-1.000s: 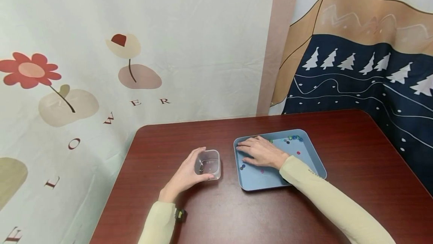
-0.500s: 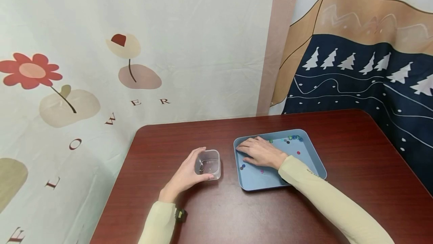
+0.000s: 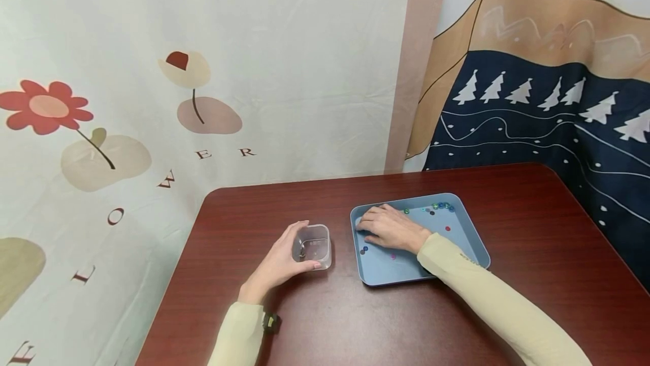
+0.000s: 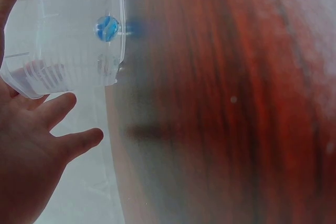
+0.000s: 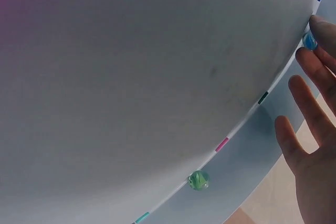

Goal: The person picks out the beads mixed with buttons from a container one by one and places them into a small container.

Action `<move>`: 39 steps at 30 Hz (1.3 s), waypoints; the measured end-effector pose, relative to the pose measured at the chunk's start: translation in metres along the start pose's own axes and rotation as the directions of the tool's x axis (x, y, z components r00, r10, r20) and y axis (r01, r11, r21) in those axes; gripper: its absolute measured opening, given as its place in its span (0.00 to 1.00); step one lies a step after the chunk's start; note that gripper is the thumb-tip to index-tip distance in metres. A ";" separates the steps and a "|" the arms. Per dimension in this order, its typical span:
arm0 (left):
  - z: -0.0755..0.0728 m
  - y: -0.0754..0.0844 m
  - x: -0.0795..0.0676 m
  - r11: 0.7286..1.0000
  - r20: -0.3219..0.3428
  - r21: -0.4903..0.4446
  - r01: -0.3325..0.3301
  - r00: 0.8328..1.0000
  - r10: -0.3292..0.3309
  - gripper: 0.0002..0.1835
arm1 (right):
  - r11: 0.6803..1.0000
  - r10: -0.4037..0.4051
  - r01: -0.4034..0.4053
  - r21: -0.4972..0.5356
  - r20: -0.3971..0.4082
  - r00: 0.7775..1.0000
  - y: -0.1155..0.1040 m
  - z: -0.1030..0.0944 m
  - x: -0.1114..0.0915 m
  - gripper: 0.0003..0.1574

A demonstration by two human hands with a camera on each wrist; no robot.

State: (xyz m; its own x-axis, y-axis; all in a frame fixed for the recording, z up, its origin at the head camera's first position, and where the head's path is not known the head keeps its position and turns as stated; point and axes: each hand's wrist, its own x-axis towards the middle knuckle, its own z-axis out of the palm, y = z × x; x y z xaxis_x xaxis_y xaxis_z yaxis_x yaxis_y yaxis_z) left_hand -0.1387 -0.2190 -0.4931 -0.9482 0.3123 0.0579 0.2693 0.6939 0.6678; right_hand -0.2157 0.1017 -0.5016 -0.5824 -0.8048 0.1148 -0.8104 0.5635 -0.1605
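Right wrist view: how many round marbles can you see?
2: a blue marble between the fingers of the right hand, and a green marble beside the blue tray's wall. More may be hidden behind the hand.

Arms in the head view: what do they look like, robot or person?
A person's. The left sleeve and right sleeve are both long and pale yellow; the right bears small, unreadable dark marks. A black device, marked with yellow, sits at the left wrist. The left hand and right hand wear no gloves.
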 end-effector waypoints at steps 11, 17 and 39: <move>-0.001 0.001 -0.001 1.000 0.006 0.005 0.016 1.000 -0.016 0.57 | 0.997 -0.073 0.071 -0.023 -0.074 0.995 0.001 0.002 0.000 0.13; -0.001 0.001 -0.001 1.000 0.003 0.003 0.012 1.000 -0.012 0.58 | 0.997 -0.079 0.078 -0.019 -0.085 0.993 0.002 0.002 0.000 0.09; -0.002 0.003 -0.002 1.000 -0.001 0.013 0.005 1.000 -0.005 0.57 | 0.996 -0.043 0.060 0.066 -0.229 0.972 0.001 -0.029 -0.003 0.12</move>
State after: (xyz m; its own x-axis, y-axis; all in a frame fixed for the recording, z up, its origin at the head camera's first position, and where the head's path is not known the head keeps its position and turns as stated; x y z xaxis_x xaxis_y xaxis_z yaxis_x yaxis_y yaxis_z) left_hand -0.1365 -0.2187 -0.4901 -0.9497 0.3082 0.0556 0.2668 0.7037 0.6585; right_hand -0.2169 0.1097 -0.4738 -0.5459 -0.7644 0.3430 -0.8378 0.5007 -0.2177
